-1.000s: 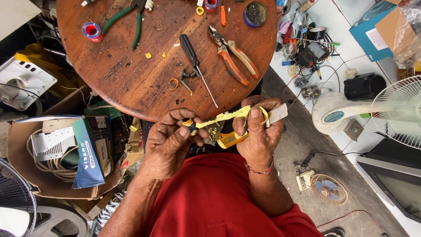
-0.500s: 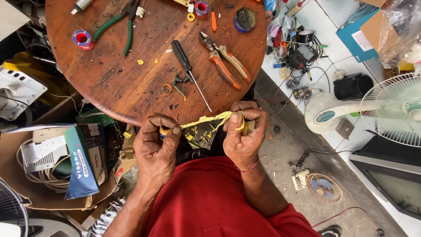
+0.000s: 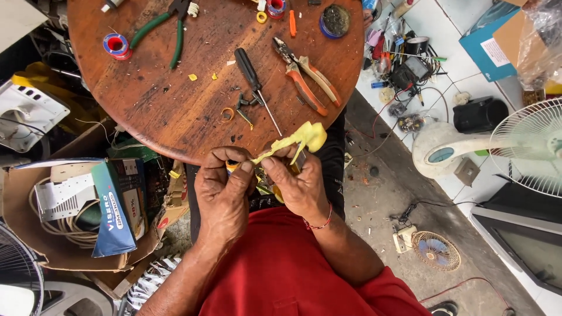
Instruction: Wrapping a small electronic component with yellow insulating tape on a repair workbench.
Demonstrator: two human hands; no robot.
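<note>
My left hand [image 3: 225, 190] and my right hand [image 3: 300, 186] meet just below the near edge of the round wooden table [image 3: 175, 117], over my lap. Both pinch a strip of yellow tape [image 3: 293, 143] between thumb and fingers. The tape's free end curls up and to the right above my right hand. A small object is tucked behind my right fingers, mostly hidden. On the table just beyond lie a black-handled screwdriver [image 3: 253, 73], orange-handled pliers [image 3: 307, 82] and a small yellow ring [image 3: 227, 114].
Green-handled pliers [image 3: 163, 30], a red and blue tape roll [image 3: 115, 45] and a round tin [image 3: 335, 20] lie farther back. A cardboard box of cables [image 3: 52, 234] sits at left. At right are a white fan [image 3: 521, 146], tangled electronics [image 3: 404, 70] and a small fan [image 3: 436, 250].
My hands have drawn closer together. The yellow tape, earlier stretched wide between them, is now short, with its end bunched above my right hand. The view has shifted slightly.
</note>
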